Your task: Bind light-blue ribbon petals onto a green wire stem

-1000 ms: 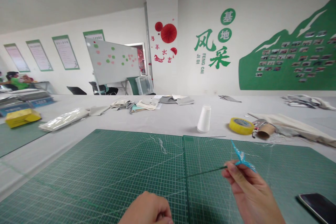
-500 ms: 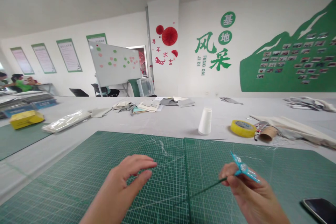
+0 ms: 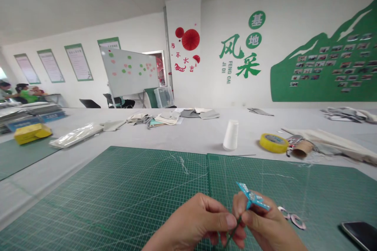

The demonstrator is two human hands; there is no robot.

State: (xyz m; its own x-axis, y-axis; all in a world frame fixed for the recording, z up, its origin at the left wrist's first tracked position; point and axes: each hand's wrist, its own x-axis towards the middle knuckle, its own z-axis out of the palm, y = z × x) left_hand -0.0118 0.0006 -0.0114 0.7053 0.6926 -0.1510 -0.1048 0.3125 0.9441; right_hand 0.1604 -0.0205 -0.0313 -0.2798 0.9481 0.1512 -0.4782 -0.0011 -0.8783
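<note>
Low over the green cutting mat [image 3: 132,196], my two hands meet around a small artificial flower. Its bright blue head [image 3: 255,200], with pale shiny beads or patches, rises above my right hand [image 3: 269,221], which pinches the thin green stem just below the head. My left hand [image 3: 200,219] is closed on the same green stem [image 3: 232,236] a little lower, thumb against fingers. Part of the stem is hidden by the fingers. Pale scissors handles [image 3: 298,221] lie on the mat beside my right hand, their blades out of sight.
A white thread cone [image 3: 230,135] stands beyond the mat. Yellow tape [image 3: 273,142], a cardboard tube [image 3: 302,149] and cloth scraps [image 3: 338,141] lie to its right. A phone [image 3: 361,234] rests at the right edge. Left are a plastic packet [image 3: 77,135] and yellow box [image 3: 32,133].
My left hand has moved right from above the mat and closed on the stem. My right hand has shifted left and down with the flower, uncovering the scissors handles.
</note>
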